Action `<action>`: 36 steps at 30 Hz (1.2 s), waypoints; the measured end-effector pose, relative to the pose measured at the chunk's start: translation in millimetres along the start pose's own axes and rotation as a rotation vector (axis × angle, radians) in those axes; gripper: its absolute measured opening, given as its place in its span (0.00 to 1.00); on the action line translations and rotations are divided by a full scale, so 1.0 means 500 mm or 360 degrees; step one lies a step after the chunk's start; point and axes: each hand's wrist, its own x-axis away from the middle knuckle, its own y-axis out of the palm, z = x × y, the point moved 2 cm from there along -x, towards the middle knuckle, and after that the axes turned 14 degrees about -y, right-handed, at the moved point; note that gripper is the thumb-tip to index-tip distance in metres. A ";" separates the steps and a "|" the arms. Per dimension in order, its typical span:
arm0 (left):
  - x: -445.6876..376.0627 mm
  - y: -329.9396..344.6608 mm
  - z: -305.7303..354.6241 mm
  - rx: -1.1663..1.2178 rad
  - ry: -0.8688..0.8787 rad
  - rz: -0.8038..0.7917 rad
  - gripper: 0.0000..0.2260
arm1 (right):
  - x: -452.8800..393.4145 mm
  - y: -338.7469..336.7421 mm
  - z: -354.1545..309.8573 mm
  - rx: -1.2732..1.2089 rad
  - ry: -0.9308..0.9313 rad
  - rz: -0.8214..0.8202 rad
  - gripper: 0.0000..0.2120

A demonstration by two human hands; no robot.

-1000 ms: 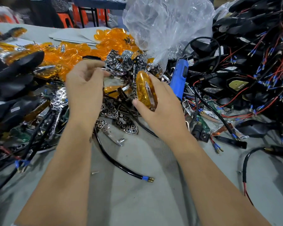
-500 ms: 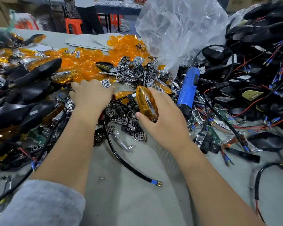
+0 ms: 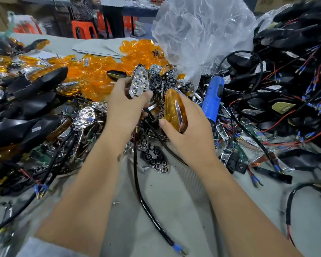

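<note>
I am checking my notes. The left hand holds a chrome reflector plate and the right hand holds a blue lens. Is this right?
Not quite. The head view shows that the lens in the right hand is orange, not blue. The left hand does hold the chrome reflector plate.

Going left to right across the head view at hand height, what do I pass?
Black housings, loose chrome reflector, left hand gripping a reflector plate, amber lens in the right hand, blue tool, wire tangle.
</note>
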 end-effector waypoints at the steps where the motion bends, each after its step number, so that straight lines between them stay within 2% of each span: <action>1: 0.009 0.011 -0.002 0.0099 -0.0027 -0.0058 0.17 | 0.000 -0.002 0.000 -0.0015 -0.0002 0.0037 0.31; 6: 0.040 0.055 -0.023 0.0482 -0.0346 -0.0427 0.13 | 0.000 -0.013 -0.004 -0.0202 0.0102 0.0253 0.29; 9: 0.049 0.066 -0.024 0.0671 -0.0470 -0.0637 0.02 | -0.002 -0.023 -0.007 -0.0411 0.0141 0.0395 0.23; 11: 0.053 0.068 -0.024 0.0733 -0.0499 -0.0732 0.14 | -0.002 -0.026 -0.010 -0.0539 0.0175 0.0455 0.19; 14: 0.057 0.072 -0.026 0.0749 -0.0464 -0.0778 0.19 | -0.003 -0.031 -0.008 -0.0657 0.0240 0.0498 0.13; 19: 0.068 0.084 -0.029 0.0703 -0.0442 -0.0818 0.14 | -0.006 -0.041 -0.012 -0.0597 0.0286 0.0563 0.14; 20: 0.070 0.086 -0.029 0.0717 -0.0453 -0.0812 0.14 | -0.006 -0.041 -0.016 -0.0663 0.0280 0.0587 0.15; 23: 0.073 0.091 -0.030 0.0766 -0.0473 -0.0826 0.16 | -0.003 -0.035 -0.019 -0.0804 0.0278 0.0530 0.30; 25: 0.074 0.092 -0.031 0.0797 -0.0474 -0.0872 0.18 | -0.001 -0.030 -0.017 -0.0653 0.0237 0.0431 0.33; 29: 0.072 0.091 -0.035 0.0804 -0.0458 -0.0915 0.17 | -0.001 -0.023 -0.016 -0.0291 0.0147 0.0340 0.28; 36: 0.071 0.089 -0.036 0.0810 -0.0569 -0.0877 0.21 | -0.006 -0.028 -0.010 -0.0344 0.0200 0.0271 0.26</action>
